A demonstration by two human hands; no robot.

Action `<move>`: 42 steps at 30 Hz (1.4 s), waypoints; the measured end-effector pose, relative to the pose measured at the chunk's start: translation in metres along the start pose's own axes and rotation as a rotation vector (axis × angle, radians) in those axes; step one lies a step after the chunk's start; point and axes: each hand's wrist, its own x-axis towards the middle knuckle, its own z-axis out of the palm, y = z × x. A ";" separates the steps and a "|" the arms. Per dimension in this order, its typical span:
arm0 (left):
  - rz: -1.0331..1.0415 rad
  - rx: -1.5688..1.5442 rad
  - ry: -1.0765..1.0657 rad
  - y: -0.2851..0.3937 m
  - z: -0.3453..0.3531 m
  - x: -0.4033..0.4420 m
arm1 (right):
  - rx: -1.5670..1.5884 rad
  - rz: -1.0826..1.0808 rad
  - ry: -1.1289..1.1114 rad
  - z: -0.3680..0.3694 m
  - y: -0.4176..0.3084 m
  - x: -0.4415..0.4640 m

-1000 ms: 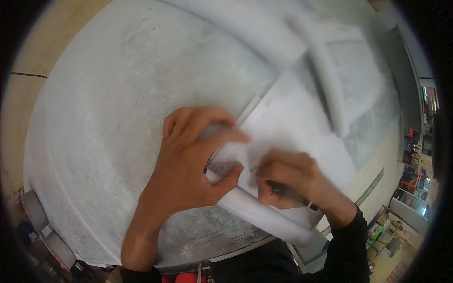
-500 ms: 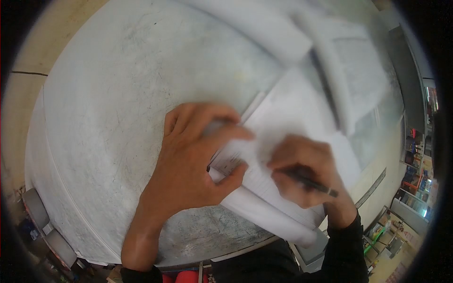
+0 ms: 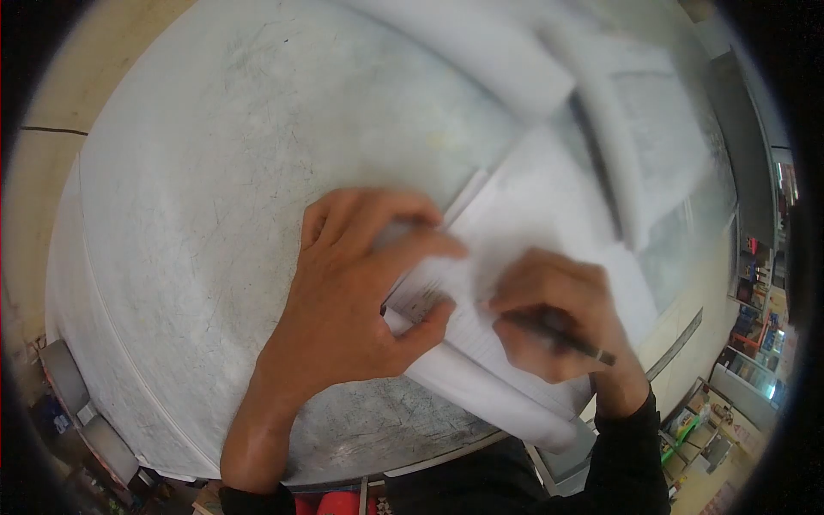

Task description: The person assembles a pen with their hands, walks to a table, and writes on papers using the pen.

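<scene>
Fingers spread, my left hand (image 3: 352, 300) rests at the left edge of a printed paper (image 3: 489, 330), its thumb and index finger on either side of some print. My right hand (image 3: 558, 318) is closed around a dark pen (image 3: 571, 337), over the right part of the same paper. The pen's tip end is hidden by the fingers. Along its near side the paper curls into a roll (image 3: 498, 395). More white sheets (image 3: 549, 189) lie beyond my hands.
A large pale, scratched table (image 3: 197, 215) carries the papers. Large blurred curled sheets (image 3: 652, 129) lie at the upper right. Shelves with small items (image 3: 755, 292) stand at the far right. Grey seats (image 3: 86, 412) are at the lower left, and a red object (image 3: 339, 504) shows at the bottom.
My right hand has moved right across the paper from where it was a second ago, and the pen shows more clearly in it. My left hand has hardly moved.
</scene>
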 end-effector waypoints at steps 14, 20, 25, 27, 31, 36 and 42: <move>0.010 0.013 -0.009 0.000 -0.005 0.000 | -0.055 -0.045 0.016 0.001 -0.001 0.003; 0.005 0.012 0.009 0.001 -0.004 -0.002 | -0.002 0.034 -0.063 -0.001 -0.009 0.006; -0.028 0.032 0.022 0.004 -0.003 -0.001 | 0.013 0.001 -0.065 -0.002 -0.006 0.006; -0.025 0.032 0.026 0.004 -0.002 -0.001 | -0.009 -0.030 -0.045 0.002 -0.002 0.005; -0.033 0.037 0.027 0.006 -0.003 0.000 | -0.058 -0.103 -0.007 0.006 -0.001 0.005; -0.029 0.036 0.025 0.005 -0.002 0.000 | -0.083 -0.111 -0.010 0.007 -0.001 0.005; -0.027 0.029 0.031 0.005 -0.003 -0.001 | -0.077 -0.096 -0.034 0.007 -0.005 0.006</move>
